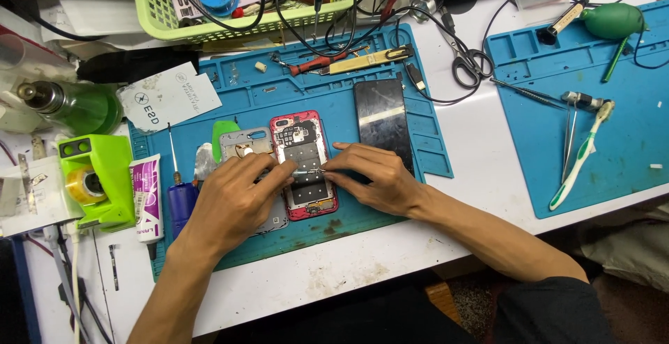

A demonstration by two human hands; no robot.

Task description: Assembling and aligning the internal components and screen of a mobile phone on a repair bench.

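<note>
A: We log the red-framed opened phone (304,165) as our landmark. It lies flat, back off, near the middle of the blue work mat (348,225).

B: We see both hands on it. The left hand (233,201) comes in from the phone's left side, fingers curled, thumb and forefinger pinched together over the phone's middle. The right hand (376,177) comes in from the phone's right side, fingertips also pinched, meeting the left at the same spot.

A: We note a thin metal tool or part (306,172) between the two sets of fingertips, lying across the phone. Which hand actually grips it, we cannot tell; it is too small.

B: Agreed. Around the phone: a grey metal plate (244,142) touches its left edge, partly under the left hand. A dark screen panel (380,117) lies just right of the phone, beyond the right hand's knuckles.

A: Further left of the phone we mark a green plectrum-shaped pick (224,132), a blue-handled screwdriver (180,194), a white and purple tube (147,201) and a green tape dispenser (97,180).

B: Above the phone, at the mat's far edge, a red-handled tool (317,63); scissors (468,62) lie up and to the right. Well right of the phone, a second blue mat (627,149) carries a toothbrush (582,156).
</note>
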